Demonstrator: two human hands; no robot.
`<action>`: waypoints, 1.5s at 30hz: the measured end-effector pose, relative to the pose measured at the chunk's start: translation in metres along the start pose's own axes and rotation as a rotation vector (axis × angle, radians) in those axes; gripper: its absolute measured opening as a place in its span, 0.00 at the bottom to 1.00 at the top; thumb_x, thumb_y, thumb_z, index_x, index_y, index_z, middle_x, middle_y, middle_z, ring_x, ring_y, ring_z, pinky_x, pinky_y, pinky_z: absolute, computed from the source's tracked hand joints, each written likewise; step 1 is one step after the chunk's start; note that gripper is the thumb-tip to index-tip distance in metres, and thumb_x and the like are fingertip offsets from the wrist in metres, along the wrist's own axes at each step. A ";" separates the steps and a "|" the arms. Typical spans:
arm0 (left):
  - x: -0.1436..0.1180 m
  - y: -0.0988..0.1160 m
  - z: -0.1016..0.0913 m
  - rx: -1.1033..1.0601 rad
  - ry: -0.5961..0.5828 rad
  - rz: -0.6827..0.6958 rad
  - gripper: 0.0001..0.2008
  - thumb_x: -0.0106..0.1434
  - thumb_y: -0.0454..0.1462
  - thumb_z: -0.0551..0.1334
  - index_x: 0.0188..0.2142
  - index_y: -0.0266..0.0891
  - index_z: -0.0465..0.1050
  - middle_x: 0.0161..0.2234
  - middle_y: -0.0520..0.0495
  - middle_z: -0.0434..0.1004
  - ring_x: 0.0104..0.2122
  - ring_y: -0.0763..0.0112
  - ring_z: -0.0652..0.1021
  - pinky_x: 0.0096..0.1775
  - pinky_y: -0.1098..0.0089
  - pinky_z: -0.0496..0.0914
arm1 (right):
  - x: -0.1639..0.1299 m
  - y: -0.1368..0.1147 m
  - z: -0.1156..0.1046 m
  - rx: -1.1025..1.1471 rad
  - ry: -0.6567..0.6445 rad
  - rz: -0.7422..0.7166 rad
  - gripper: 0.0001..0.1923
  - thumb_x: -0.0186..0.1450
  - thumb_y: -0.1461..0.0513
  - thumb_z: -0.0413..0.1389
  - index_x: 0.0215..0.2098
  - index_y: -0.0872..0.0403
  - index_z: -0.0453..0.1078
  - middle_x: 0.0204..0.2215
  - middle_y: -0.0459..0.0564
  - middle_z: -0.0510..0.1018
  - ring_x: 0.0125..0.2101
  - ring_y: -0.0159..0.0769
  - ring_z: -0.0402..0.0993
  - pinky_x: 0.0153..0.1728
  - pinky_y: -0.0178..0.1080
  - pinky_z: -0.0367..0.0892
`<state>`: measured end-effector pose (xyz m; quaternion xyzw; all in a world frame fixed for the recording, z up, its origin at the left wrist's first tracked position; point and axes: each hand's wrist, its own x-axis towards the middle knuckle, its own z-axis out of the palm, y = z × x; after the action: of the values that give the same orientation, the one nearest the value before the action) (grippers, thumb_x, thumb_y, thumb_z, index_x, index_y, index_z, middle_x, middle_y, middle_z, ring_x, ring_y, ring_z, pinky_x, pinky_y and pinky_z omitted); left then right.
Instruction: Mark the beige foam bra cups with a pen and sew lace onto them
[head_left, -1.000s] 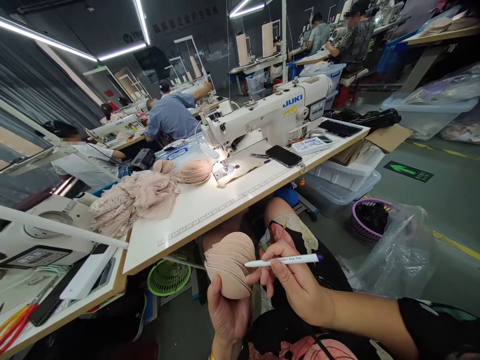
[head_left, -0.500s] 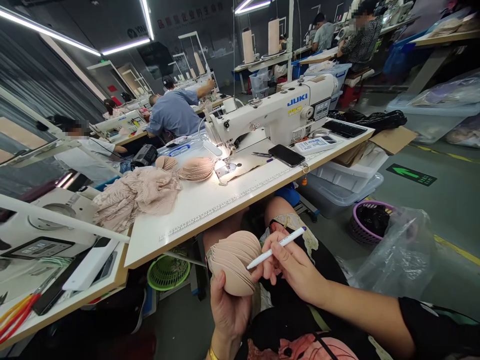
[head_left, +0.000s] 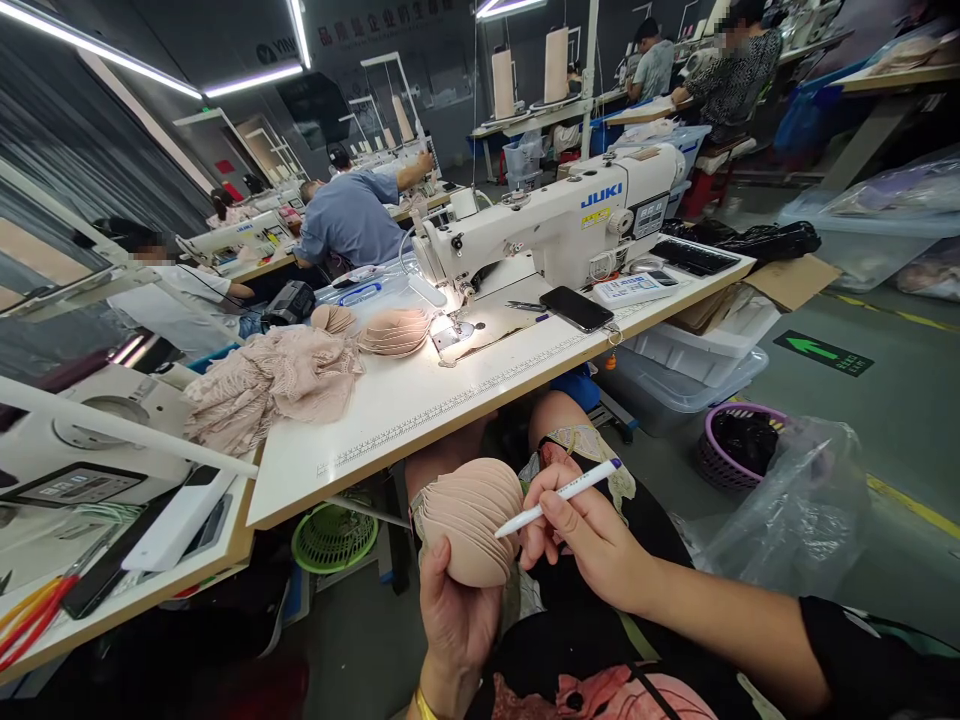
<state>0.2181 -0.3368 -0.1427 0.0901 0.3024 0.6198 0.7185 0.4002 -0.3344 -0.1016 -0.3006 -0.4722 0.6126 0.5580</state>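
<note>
My left hand point(head_left: 455, 620) grips from below a stack of beige foam bra cups point(head_left: 469, 517), held over my lap under the table edge. My right hand point(head_left: 581, 535) holds a white pen point(head_left: 559, 495), its tip touching the right side of the stack. On the white sewing table point(head_left: 420, 410) above lie another stack of beige cups point(head_left: 394, 332) and a heap of beige lace fabric point(head_left: 270, 385), left of the white JUKI sewing machine point(head_left: 555, 225).
A black phone point(head_left: 576, 308), a remote and a keyboard lie on the table's right part. Plastic bins point(head_left: 690, 365), a purple basket point(head_left: 739, 440) and a clear bag point(head_left: 795, 510) stand on the floor right. A green basket point(head_left: 334, 535) sits under the table. Other people sew behind.
The pen went from lying level to tilted, its tip now on the cup stack. My left hand turned the stack and raised it slightly. The view shifted a little.
</note>
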 end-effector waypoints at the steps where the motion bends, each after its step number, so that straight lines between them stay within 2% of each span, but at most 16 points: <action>1: 0.000 0.000 0.000 0.000 -0.003 0.004 0.20 0.65 0.43 0.65 0.55 0.46 0.80 0.52 0.42 0.84 0.49 0.54 0.83 0.50 0.58 0.80 | 0.001 0.000 0.000 0.022 -0.012 0.013 0.21 0.77 0.44 0.50 0.41 0.52 0.65 0.22 0.45 0.78 0.21 0.32 0.73 0.24 0.34 0.62; 4: 0.000 0.000 -0.002 -0.014 -0.032 -0.006 0.21 0.66 0.42 0.64 0.57 0.47 0.79 0.52 0.42 0.85 0.50 0.54 0.83 0.50 0.59 0.80 | 0.002 0.000 -0.002 0.071 -0.010 0.017 0.21 0.77 0.44 0.50 0.39 0.52 0.64 0.20 0.44 0.78 0.20 0.33 0.73 0.22 0.33 0.59; 8: 0.000 -0.001 -0.004 -0.023 -0.066 -0.016 0.22 0.66 0.41 0.64 0.59 0.50 0.77 0.51 0.45 0.85 0.49 0.55 0.83 0.49 0.59 0.80 | 0.002 -0.001 -0.002 0.023 0.021 -0.011 0.19 0.78 0.46 0.50 0.40 0.52 0.65 0.21 0.45 0.78 0.21 0.31 0.72 0.22 0.33 0.58; 12: -0.001 -0.001 0.001 0.007 -0.026 -0.008 0.21 0.64 0.42 0.67 0.57 0.47 0.78 0.53 0.43 0.84 0.52 0.54 0.82 0.51 0.60 0.79 | 0.003 -0.002 0.000 0.027 -0.028 0.015 0.21 0.77 0.45 0.50 0.40 0.53 0.64 0.22 0.45 0.79 0.21 0.31 0.74 0.22 0.33 0.60; 15: -0.002 -0.001 0.005 0.046 -0.011 0.001 0.21 0.62 0.43 0.68 0.55 0.46 0.79 0.56 0.42 0.82 0.54 0.54 0.81 0.50 0.61 0.79 | 0.003 -0.003 0.001 0.055 -0.018 0.026 0.21 0.77 0.45 0.51 0.39 0.53 0.64 0.21 0.44 0.78 0.21 0.31 0.74 0.21 0.33 0.58; 18: -0.002 -0.002 0.006 0.069 -0.021 -0.007 0.20 0.62 0.44 0.68 0.53 0.45 0.80 0.55 0.41 0.82 0.51 0.54 0.82 0.50 0.59 0.79 | 0.003 -0.004 0.001 0.047 0.008 0.020 0.21 0.77 0.45 0.52 0.39 0.53 0.65 0.22 0.44 0.78 0.21 0.31 0.74 0.20 0.33 0.58; 22: -0.004 -0.002 0.007 0.081 -0.016 -0.014 0.18 0.62 0.43 0.68 0.50 0.41 0.82 0.52 0.40 0.84 0.48 0.54 0.83 0.48 0.59 0.80 | 0.002 -0.005 0.002 0.033 -0.050 0.053 0.21 0.76 0.44 0.52 0.39 0.52 0.64 0.22 0.44 0.79 0.21 0.31 0.75 0.22 0.33 0.59; 28: -0.004 -0.001 0.010 0.103 0.025 -0.001 0.21 0.62 0.44 0.68 0.54 0.43 0.80 0.56 0.41 0.82 0.53 0.51 0.80 0.50 0.57 0.80 | 0.001 -0.005 0.000 0.040 -0.025 0.013 0.20 0.78 0.46 0.51 0.39 0.53 0.64 0.22 0.44 0.78 0.20 0.29 0.73 0.21 0.32 0.56; 31: -0.004 -0.002 0.010 0.089 0.020 -0.014 0.21 0.61 0.43 0.69 0.54 0.43 0.80 0.55 0.40 0.82 0.52 0.50 0.81 0.50 0.56 0.80 | 0.000 -0.004 0.000 0.035 -0.049 0.045 0.20 0.77 0.46 0.51 0.40 0.53 0.64 0.23 0.44 0.79 0.21 0.30 0.74 0.21 0.32 0.58; 34: -0.005 -0.002 0.011 0.046 -0.017 -0.034 0.19 0.64 0.43 0.66 0.53 0.42 0.81 0.54 0.40 0.83 0.50 0.51 0.82 0.49 0.57 0.80 | 0.000 -0.004 0.000 0.058 -0.073 0.064 0.21 0.77 0.45 0.51 0.40 0.53 0.64 0.23 0.44 0.79 0.20 0.29 0.74 0.21 0.32 0.58; 39: -0.004 -0.003 0.008 0.019 -0.024 -0.018 0.22 0.63 0.41 0.68 0.57 0.44 0.78 0.58 0.41 0.81 0.52 0.53 0.81 0.50 0.59 0.79 | 0.000 -0.005 -0.001 0.048 -0.043 0.047 0.20 0.77 0.45 0.51 0.40 0.53 0.64 0.22 0.44 0.79 0.20 0.30 0.74 0.20 0.32 0.57; 45: -0.001 -0.003 -0.002 0.125 0.012 -0.018 0.23 0.60 0.45 0.70 0.55 0.45 0.79 0.57 0.40 0.81 0.55 0.47 0.79 0.52 0.53 0.78 | 0.000 -0.004 -0.001 0.019 -0.035 0.035 0.20 0.78 0.46 0.51 0.39 0.53 0.64 0.23 0.44 0.79 0.20 0.29 0.74 0.21 0.32 0.57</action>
<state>0.2195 -0.3384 -0.1453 0.1283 0.3456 0.5937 0.7152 0.4029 -0.3348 -0.0986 -0.2927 -0.4707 0.6319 0.5418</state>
